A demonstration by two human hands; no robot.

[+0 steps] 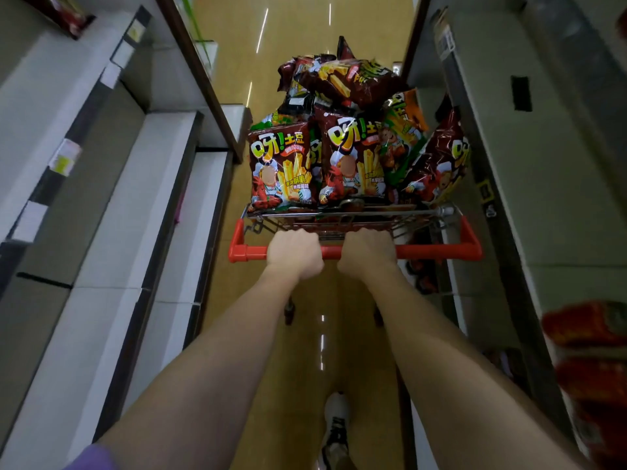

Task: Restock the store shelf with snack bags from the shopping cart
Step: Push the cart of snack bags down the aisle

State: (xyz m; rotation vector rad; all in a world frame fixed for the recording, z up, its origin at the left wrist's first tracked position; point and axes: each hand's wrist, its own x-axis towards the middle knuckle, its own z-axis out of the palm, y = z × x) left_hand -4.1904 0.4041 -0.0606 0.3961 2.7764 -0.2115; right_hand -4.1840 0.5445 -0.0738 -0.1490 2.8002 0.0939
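Observation:
A wire shopping cart (424, 213) stands in the aisle ahead of me, piled high with dark red and green snack bags (283, 167). My left hand (294, 252) and my right hand (368, 251) both grip the cart's red handle bar (441, 250), side by side near its middle. The bags stand upright at the cart's near end and lie heaped further back.
Grey store shelves (112, 205) line the left side, mostly bare with price tags on their edges. Shelves (543, 184) on the right hold a few red bags (587, 327) low down. The tan floor (291, 35) runs ahead between them. My shoe (336, 432) shows below.

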